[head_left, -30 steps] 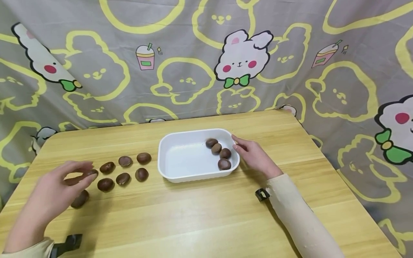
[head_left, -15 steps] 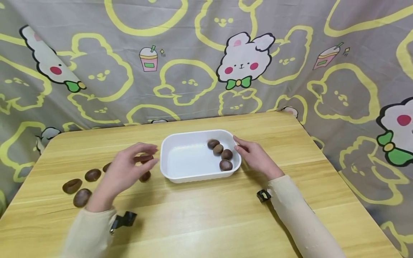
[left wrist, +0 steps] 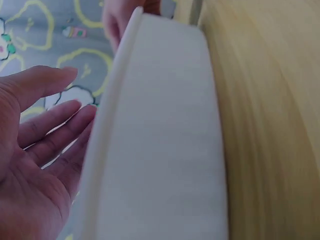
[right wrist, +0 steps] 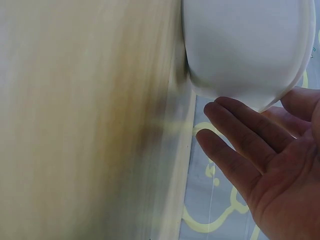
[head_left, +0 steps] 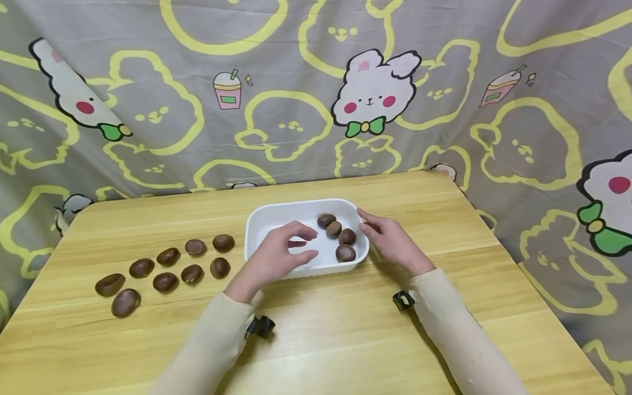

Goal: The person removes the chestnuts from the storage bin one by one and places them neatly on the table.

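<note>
We log left hand, fingers wide, near round brown chestnuts in white oblong plastic tray; right hand, fingers straight, touches it.

From here I see the bare left hand over a white, rounded-rectangular plastic tray, thumb and fingertips apart. The bare right hand touches the tray's right end. Four glossy brown chestnuts lie inside there; nine other brown chestnuts sit leftward on the yellowish wood-grain table.
</note>
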Tool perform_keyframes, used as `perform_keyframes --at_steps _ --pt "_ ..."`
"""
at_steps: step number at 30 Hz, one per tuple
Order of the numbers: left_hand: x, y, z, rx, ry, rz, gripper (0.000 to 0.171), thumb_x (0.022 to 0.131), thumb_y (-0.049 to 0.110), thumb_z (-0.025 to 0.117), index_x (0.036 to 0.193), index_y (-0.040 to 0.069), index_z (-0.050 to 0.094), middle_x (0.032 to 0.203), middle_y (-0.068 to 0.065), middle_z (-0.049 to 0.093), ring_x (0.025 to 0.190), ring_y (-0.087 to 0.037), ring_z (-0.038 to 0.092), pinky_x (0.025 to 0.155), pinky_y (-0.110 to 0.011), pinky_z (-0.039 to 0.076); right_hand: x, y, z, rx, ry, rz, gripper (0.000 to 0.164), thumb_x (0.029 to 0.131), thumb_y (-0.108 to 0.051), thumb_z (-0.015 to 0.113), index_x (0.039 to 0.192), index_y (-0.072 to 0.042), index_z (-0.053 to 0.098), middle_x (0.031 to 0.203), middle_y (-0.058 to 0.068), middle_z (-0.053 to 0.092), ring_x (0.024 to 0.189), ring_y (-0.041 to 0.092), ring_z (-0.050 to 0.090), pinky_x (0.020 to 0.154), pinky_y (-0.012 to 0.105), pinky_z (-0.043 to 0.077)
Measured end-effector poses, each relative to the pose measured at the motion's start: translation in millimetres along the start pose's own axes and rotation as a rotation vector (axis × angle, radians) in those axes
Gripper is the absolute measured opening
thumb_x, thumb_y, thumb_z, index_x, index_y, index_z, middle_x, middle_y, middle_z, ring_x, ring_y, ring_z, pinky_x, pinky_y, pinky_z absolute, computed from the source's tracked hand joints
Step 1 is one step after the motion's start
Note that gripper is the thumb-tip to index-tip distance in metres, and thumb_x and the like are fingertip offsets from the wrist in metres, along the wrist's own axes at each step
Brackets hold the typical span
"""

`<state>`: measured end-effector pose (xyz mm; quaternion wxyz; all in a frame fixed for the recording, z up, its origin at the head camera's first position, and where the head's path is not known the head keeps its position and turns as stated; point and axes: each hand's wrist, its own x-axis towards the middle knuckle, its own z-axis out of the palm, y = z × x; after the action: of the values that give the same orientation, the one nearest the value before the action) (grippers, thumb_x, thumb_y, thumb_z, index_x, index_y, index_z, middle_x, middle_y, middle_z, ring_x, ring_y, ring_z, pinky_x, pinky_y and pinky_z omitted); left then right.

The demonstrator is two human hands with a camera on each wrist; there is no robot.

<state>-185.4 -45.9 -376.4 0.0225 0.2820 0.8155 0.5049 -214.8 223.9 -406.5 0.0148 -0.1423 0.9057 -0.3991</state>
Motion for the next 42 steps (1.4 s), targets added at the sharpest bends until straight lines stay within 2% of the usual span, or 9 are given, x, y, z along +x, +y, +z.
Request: perform_keyframes --at_steps 4,10,16,19,25,32,36,42 --pt "10.2 -2.7 13.3 0.008 -0.036 0.001 0.026 0.078 0.012 0.070 0.101 0.006 0.061 0.097 0.002 0.058 0.097 -0.020 0.055 0.083 -0.031 0.046 1 -2 0 0.002 -0.005 -0.002 0.044 0.094 -0.033 0.046 0.135 -0.018 0.041 0.127 0.008 0.048 0.113 0.015 0.046 0.094 0.037 0.037" --pt "26.4 -4.9 28.6 0.098 -0.123 -0.071 0.032 0.078 0.014 0.070 0.106 0.002 0.060 0.104 -0.006 0.059 0.097 -0.018 0.054 0.085 -0.031 0.045 1 -1 0 -0.001 -0.010 0.004 0.044 0.094 -0.034 0.045 0.135 -0.019 0.040 0.128 0.007 0.047 0.114 0.015 0.045 0.095 0.037 0.037" --pt "42.5 -3.7 41.4 0.211 -0.216 -0.132 0.035 0.078 0.019 0.071 0.109 0.008 0.061 0.106 -0.003 0.060 0.100 -0.020 0.055 0.086 -0.029 0.043 0 -1 -1 -0.005 -0.001 -0.003 0.044 0.094 -0.032 0.046 0.135 -0.019 0.040 0.127 0.010 0.048 0.112 0.019 0.047 0.093 0.037 0.039" --pt "47.2 -5.3 45.1 0.241 -0.255 -0.130 0.034 0.077 0.019 0.072 0.108 0.009 0.061 0.105 -0.002 0.060 0.100 -0.018 0.055 0.086 -0.028 0.042 0 -1 0 -0.008 -0.003 -0.004 0.044 0.094 -0.033 0.046 0.135 -0.019 0.040 0.127 0.010 0.047 0.113 0.020 0.047 0.093 0.038 0.038" --pt "53.6 -9.0 49.8 0.283 -0.298 -0.080 0.032 0.076 0.019 0.072 0.104 0.006 0.062 0.101 -0.002 0.061 0.097 -0.015 0.055 0.084 -0.025 0.042 0 -1 0 -0.018 0.009 -0.004 0.044 0.093 -0.034 0.046 0.135 -0.019 0.041 0.126 0.009 0.049 0.111 0.017 0.048 0.092 0.039 0.039" --pt "59.2 -9.8 52.7 0.339 -0.367 -0.077 0.026 0.078 0.021 0.071 0.100 0.008 0.065 0.094 0.001 0.057 0.089 -0.013 0.056 0.079 -0.022 0.043 0 -1 -1 -0.027 0.007 0.001 0.044 0.094 -0.033 0.046 0.135 -0.019 0.040 0.126 0.009 0.049 0.111 0.017 0.048 0.093 0.039 0.038" --pt "60.9 -10.8 52.8 0.336 -0.406 -0.087 0.023 0.080 0.022 0.069 0.097 0.008 0.067 0.091 0.002 0.056 0.084 -0.010 0.055 0.076 -0.020 0.043 0 -1 -2 -0.030 0.005 0.003 0.044 0.094 -0.033 0.046 0.135 -0.019 0.040 0.126 0.010 0.049 0.111 0.017 0.047 0.093 0.038 0.038" --pt "61.2 -11.2 53.3 0.267 -0.424 -0.135 0.022 0.080 0.018 0.069 0.098 0.006 0.066 0.091 0.000 0.057 0.081 -0.010 0.057 0.073 -0.018 0.044 0 -2 -1 -0.031 0.004 0.003 0.044 0.094 -0.033 0.046 0.135 -0.019 0.040 0.126 0.009 0.048 0.112 0.018 0.046 0.094 0.038 0.037"
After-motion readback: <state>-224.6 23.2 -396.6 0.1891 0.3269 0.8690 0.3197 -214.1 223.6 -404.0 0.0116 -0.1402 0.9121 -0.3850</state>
